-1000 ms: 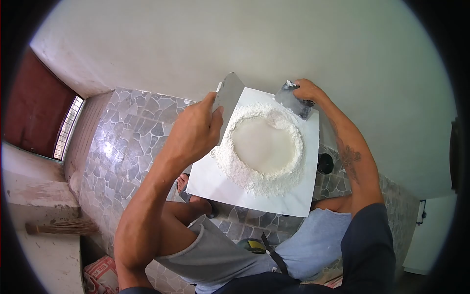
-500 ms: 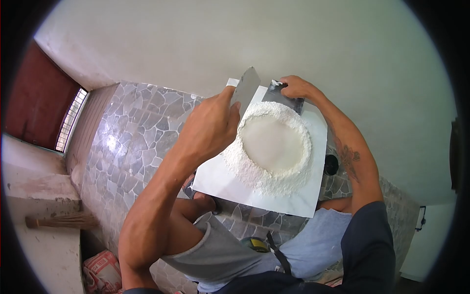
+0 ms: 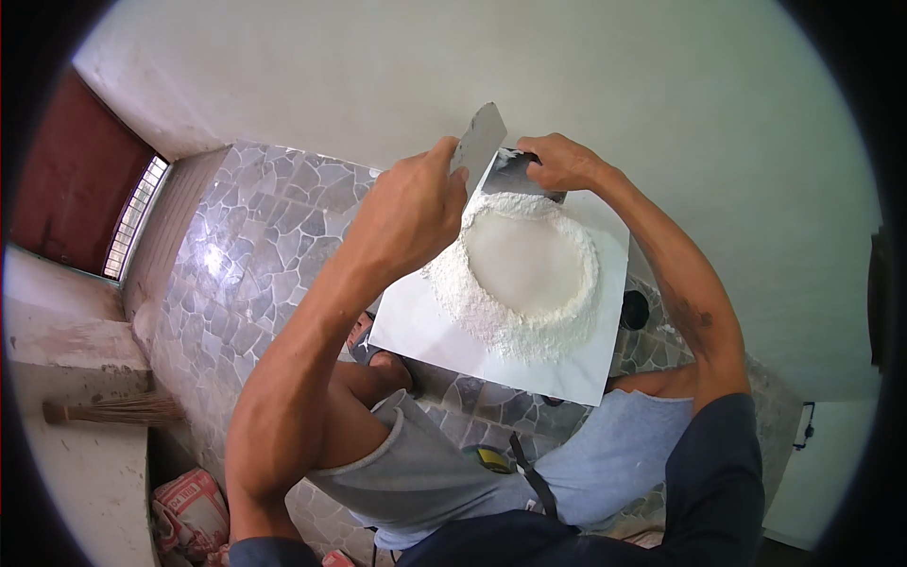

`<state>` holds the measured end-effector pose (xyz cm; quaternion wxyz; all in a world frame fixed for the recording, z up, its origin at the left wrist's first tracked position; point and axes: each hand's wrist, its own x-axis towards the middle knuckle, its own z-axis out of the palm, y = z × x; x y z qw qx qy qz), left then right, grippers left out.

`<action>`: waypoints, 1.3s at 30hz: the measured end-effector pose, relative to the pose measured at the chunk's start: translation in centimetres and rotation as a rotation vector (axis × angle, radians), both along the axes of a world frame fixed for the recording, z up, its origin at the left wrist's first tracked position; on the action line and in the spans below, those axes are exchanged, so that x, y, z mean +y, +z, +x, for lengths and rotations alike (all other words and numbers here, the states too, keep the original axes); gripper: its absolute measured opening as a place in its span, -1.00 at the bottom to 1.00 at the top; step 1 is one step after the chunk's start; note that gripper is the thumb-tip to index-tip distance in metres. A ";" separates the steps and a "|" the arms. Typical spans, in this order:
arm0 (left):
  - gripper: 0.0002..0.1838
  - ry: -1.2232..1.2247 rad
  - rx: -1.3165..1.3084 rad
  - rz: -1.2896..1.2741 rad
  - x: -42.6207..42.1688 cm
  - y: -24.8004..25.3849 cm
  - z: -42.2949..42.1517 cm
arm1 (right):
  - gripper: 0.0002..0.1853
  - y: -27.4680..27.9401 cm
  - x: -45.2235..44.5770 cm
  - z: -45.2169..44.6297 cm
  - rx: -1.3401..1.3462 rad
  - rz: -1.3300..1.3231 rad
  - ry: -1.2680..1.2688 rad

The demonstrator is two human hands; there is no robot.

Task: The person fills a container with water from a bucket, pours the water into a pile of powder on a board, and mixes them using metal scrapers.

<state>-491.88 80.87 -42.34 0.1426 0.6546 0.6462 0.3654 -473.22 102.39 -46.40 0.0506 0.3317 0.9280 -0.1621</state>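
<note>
A ring of white powder [image 3: 472, 317] lies on a square white board [image 3: 406, 326], with a pool of whitish liquid [image 3: 527, 265] inside it. My left hand [image 3: 413, 213] is closed around a flat grey scraper blade [image 3: 480, 139], raised near the board's far left corner and tilted up. My right hand [image 3: 565, 163] grips a wide dark metal scraper [image 3: 518, 178] at the board's far edge. Its lower edge is at the powder's outer rim; whether they touch I cannot tell. White residue clings to this scraper's top. The left scraper's grip is hidden by my fingers.
A plain wall [image 3: 605, 76] rises just beyond the board. Stone-patterned floor [image 3: 274, 213] surrounds my legs. A dark round object [image 3: 635, 310] stands right of the board. At left are a straw broom [image 3: 123, 409], a printed sack [image 3: 192, 510] and a dark red door [image 3: 80, 180].
My right hand and its scraper have shifted left along the powder's far side. My left hand's scraper is slightly higher. The whole view has tilted a little.
</note>
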 end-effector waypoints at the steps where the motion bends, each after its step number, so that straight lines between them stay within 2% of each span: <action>1: -0.68 0.007 0.008 0.004 -0.1 0.1 0.1 | -0.60 0.4 -0.3 -0.1 -0.019 0.007 0.007; 5: -0.67 0.007 -0.017 -0.057 -0.2 0.4 0.1 | -0.56 1.6 0.0 -0.4 -0.017 0.009 -0.037; 10: -0.66 0.023 0.016 -0.010 -0.5 0.5 -0.2 | -0.59 -2.0 6.4 0.9 -0.046 0.111 -0.093; 16: -0.65 0.050 -0.002 0.004 -0.5 0.4 -0.6 | -0.52 -5.1 9.5 0.9 -0.072 0.043 -0.240; 25: -0.70 0.032 -0.035 -0.030 -0.2 1.1 -0.4 | -0.51 -5.9 8.7 -3.4 -0.074 -0.105 -0.049; 28: -0.71 0.028 -0.050 -0.049 -0.1 1.0 -0.5 | -0.51 -3.6 5.4 -5.8 -0.150 -0.131 -0.046; 31: -0.70 0.030 -0.032 -0.046 -0.2 1.0 -0.6 | -0.49 -6.5 5.6 -6.4 0.076 -0.101 0.105; 34: -0.69 0.027 -0.023 0.028 -0.3 0.7 -0.9 | -0.47 -9.2 7.4 -7.5 0.030 -0.130 0.236; 39: -0.66 0.028 -0.075 0.034 -0.5 1.1 -1.0 | -0.50 -5.9 3.4 -7.5 0.038 -0.079 0.306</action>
